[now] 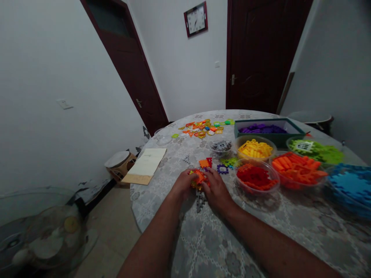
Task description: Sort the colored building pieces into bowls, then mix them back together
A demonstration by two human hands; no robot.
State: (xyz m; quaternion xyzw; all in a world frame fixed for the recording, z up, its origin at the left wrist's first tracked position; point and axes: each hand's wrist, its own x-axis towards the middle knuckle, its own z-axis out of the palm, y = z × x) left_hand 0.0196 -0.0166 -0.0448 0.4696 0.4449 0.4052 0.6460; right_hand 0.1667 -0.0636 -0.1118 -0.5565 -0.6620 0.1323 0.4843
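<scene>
Between my two hands sits a cluster of orange and yellow interlocking plastic pieces (199,177). My left hand (183,183) grips its left side, and my right hand (216,189) closes on its right side; parts of the cluster are hidden by the fingers. Just below it lie grey toothed pieces (200,201) on the cloth. Beyond the fingers are an orange square piece (204,163) and a red piece (209,161). A dark purple square frame (222,169) lies to the right of them, near some lime green pieces (229,161).
Right of my hands stand tubs of red pieces (255,177), orange pieces (298,170), yellow pieces (255,148), green pieces (321,151) and blue pieces (352,183). A green box (255,136) holds purple pieces. Mixed pieces (201,128) spread at the back; a notepad (147,164) lies left.
</scene>
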